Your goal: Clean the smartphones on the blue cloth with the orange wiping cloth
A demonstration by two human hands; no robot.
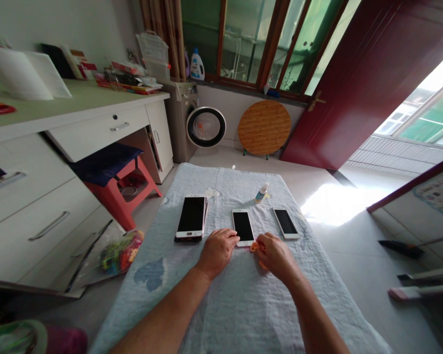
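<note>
Three phones lie screen-up on a pale blue cloth (221,305): a stacked large phone (191,217) at left, a white middle phone (243,226) and a smaller right phone (285,222). My left hand (217,250) rests on the cloth, fingers curled, touching the middle phone's near-left corner. My right hand (276,255) is closed in a pinch on a small orange thing (254,246) just below that phone. A small bottle with a blue label (261,192) stands behind the phones.
A white desk with drawers (47,162) stands at left, a red stool (121,189) under it. Toys in a plastic bag (120,250) lie on the floor. A washing machine (192,123), a round wooden tabletop (264,127) and a red door (354,88) stand behind.
</note>
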